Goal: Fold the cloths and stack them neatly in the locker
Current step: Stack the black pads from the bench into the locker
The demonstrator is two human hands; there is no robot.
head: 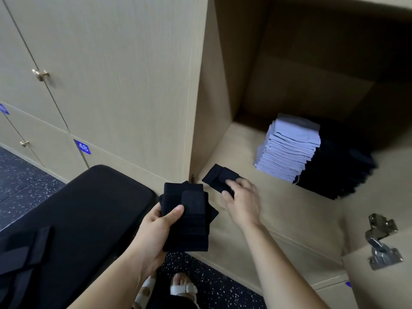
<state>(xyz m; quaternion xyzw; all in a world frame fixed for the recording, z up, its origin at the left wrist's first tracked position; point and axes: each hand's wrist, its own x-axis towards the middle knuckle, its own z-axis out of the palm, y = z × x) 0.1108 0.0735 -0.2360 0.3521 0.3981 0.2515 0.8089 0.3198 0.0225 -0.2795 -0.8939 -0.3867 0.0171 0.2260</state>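
My left hand point(153, 228) grips a small pile of folded black cloths point(189, 219) just outside the open locker's front edge. Inside, on the locker floor point(278, 210) near the left wall, lies one folded black cloth point(219, 178); my right hand point(242, 197) pinches its near end with curled fingers. Deeper in the locker stand a tall stack of folded light-blue cloths point(289, 150) and, touching it on the right, a stack of folded black cloths point(338, 170).
A black padded bench point(84, 210) stands to the left of me with dark cloth point(22, 255) lying on its near end. Closed locker doors point(111, 74) fill the left. The open door's metal hinge point(381, 239) is at the right. Speckled floor below.
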